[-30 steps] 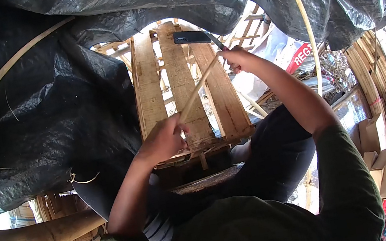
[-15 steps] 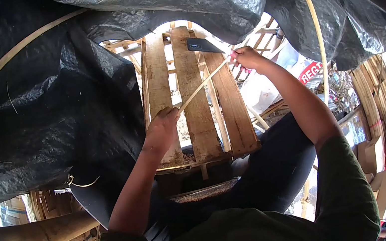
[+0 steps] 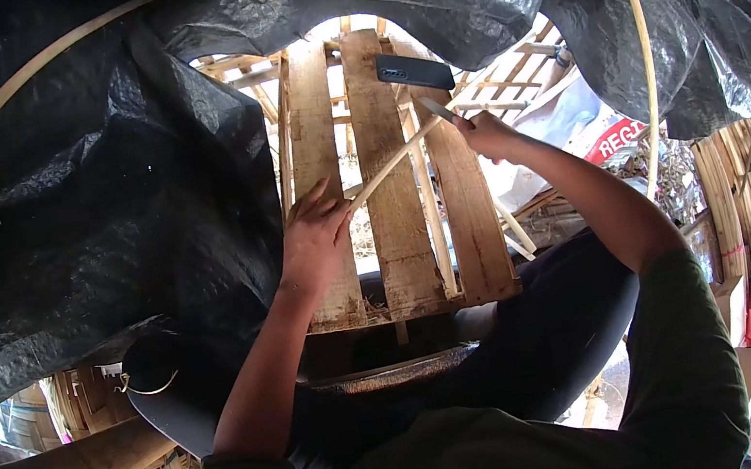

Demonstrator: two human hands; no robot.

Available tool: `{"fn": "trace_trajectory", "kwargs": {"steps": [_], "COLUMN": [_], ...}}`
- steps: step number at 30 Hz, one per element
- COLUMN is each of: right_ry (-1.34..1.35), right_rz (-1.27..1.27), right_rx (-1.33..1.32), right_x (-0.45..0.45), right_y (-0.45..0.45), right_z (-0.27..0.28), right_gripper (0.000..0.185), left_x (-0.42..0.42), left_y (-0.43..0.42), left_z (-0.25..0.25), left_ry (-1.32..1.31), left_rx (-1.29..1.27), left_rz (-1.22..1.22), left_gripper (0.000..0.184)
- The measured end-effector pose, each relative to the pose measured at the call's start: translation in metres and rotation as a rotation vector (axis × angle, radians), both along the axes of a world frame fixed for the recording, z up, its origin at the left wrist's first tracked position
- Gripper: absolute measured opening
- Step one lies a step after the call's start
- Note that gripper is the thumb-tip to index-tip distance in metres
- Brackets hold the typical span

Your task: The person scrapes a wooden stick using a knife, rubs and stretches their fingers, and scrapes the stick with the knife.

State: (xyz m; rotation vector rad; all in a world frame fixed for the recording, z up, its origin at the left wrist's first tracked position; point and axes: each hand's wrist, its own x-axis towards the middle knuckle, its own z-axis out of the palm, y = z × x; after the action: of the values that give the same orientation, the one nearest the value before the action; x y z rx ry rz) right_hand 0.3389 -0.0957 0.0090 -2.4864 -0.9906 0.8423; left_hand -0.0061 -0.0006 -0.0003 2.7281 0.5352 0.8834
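Observation:
My left hand (image 3: 315, 239) pinches the near end of a thin, pale bamboo strip (image 3: 392, 163), with some fingers raised off it. The strip slants up and right across the wooden slats. In my right hand (image 3: 490, 136) is a small knife (image 3: 436, 108), the fingers closed round its handle. Its blade points up and left, close beside the strip's far part; whether it touches the strip I cannot tell. A dark phone (image 3: 415, 71) lies just beyond the blade, on the far part of the slats.
The slatted wooden bench (image 3: 400, 250) stands between my knees. Black plastic sheeting (image 3: 85, 202) hangs at the left and overhead. A thick bamboo pole (image 3: 88, 467) is at lower left; bundled bamboo strips (image 3: 719, 200) and a lettered banner (image 3: 611, 138) are at right.
The knife blade has come into sight at my right hand, which sits slightly lower and to the right. Fingers of my left hand have lifted and spread. The whole view has shifted a little.

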Motion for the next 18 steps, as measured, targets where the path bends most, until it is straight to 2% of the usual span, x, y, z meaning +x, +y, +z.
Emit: {"fn": "trace_trajectory", "kwargs": {"steps": [3, 6, 8, 11, 12, 14, 16, 17, 18], "right_ry": [-0.087, -0.075, 0.014, 0.049, 0.087, 0.057, 0.013, -0.063, -0.14], "right_rz": [0.023, 0.032, 0.013, 0.04, 0.133, 0.147, 0.182, 0.075, 0.0], "right_rx": [0.064, 0.01, -0.074, -0.081, -0.086, -0.084, -0.002, 0.056, 0.002], "right_x": [-0.009, -0.002, 0.005, -0.027, -0.04, -0.05, -0.021, -0.005, 0.024], "right_y": [-0.001, 0.003, 0.004, 0.0, 0.001, 0.005, 0.012, 0.013, 0.017], "right_z": [0.005, 0.004, 0.0, 0.015, 0.016, 0.012, -0.001, -0.01, -0.023], "right_gripper": [0.058, 0.056, 0.056, 0.055, 0.055, 0.055, 0.054, 0.058, 0.06], "left_x": [0.001, -0.001, -0.001, -0.002, -0.001, -0.002, -0.002, -0.003, -0.002], "left_y": [0.005, 0.007, 0.008, 0.008, 0.008, 0.008, 0.009, 0.007, 0.006], "left_z": [-0.004, -0.012, -0.017, -0.014, -0.009, 0.0, -0.001, -0.004, -0.005], "left_ry": [0.001, 0.048, 0.071, 0.088, 0.09, 0.09, 0.085, 0.079, 0.077], "left_rx": [-0.061, -0.09, -0.236, -0.288, -0.29, -0.41, -0.379, -0.359, -0.363], "left_rz": [-0.045, -0.039, -0.054, -0.055, -0.051, -0.014, -0.022, -0.019, -0.016], "left_gripper": [0.018, 0.019, 0.02, 0.019, 0.019, 0.018, 0.018, 0.017, 0.017]}}
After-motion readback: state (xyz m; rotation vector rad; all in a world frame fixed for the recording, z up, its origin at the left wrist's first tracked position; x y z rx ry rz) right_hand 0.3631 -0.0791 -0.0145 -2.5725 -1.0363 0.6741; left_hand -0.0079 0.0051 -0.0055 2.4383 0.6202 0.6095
